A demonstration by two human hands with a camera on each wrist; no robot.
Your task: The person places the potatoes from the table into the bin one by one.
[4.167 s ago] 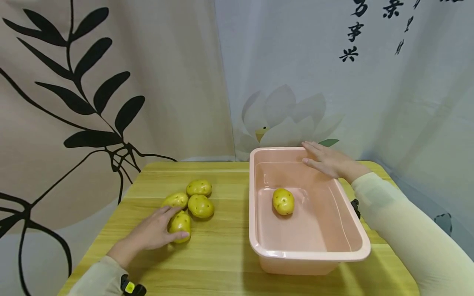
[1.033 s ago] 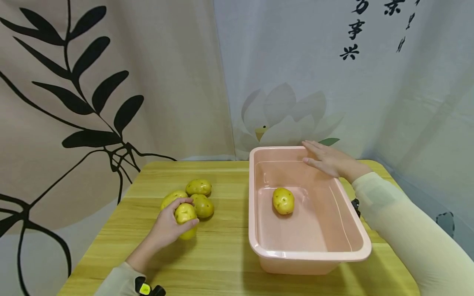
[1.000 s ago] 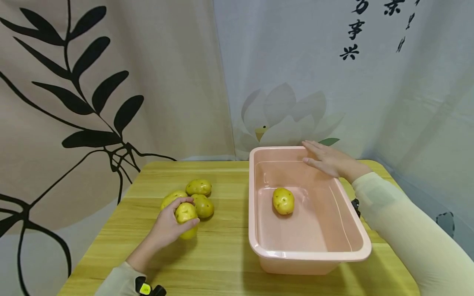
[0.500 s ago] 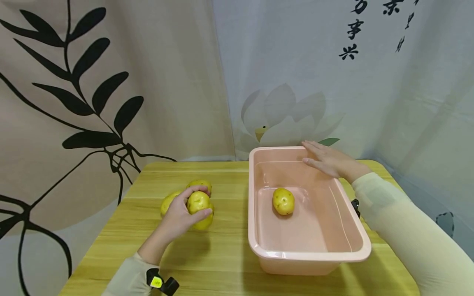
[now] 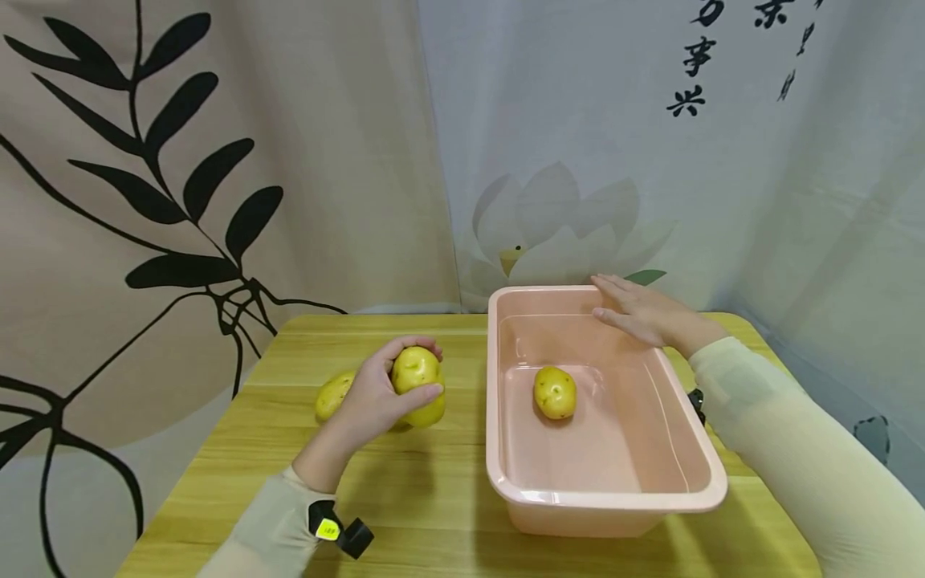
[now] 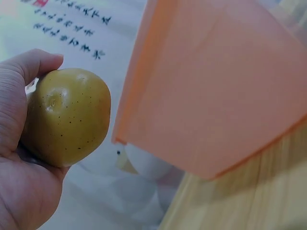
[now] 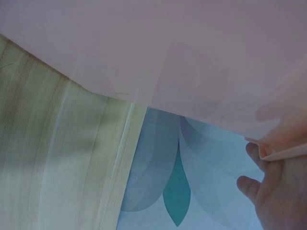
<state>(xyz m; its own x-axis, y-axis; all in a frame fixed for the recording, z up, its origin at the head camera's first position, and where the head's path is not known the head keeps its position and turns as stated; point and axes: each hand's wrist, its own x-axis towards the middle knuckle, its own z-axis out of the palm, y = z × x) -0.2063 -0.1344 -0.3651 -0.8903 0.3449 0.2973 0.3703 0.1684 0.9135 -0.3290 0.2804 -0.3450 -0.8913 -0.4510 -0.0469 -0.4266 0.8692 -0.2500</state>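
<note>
My left hand (image 5: 372, 401) holds a yellow potato (image 5: 415, 368) above the table, left of the pink tub, with fingers over its far side and thumb on the near side. In the left wrist view, the hand (image 6: 29, 143) grips the spotted potato (image 6: 72, 115) beside the tub's outer wall (image 6: 216, 86). Another potato (image 5: 334, 395) lies on the table, partly behind that hand; others there are mostly hidden. One potato (image 5: 555, 392) lies inside the tub (image 5: 607, 499). My right hand (image 5: 646, 313) rests on the tub's back right rim, fingers extended; the right wrist view shows its fingertips (image 7: 252, 184) by the rim.
The wooden table (image 5: 433, 498) extends in front of and to the left of the tub. Behind it hangs a pale curtain (image 5: 347, 160) printed with dark leaves, a lotus and black characters.
The left hand has taken the nearest potato from the group, lifted it and carried it right and toward the back. The right hand stays at the tub's rim.
</note>
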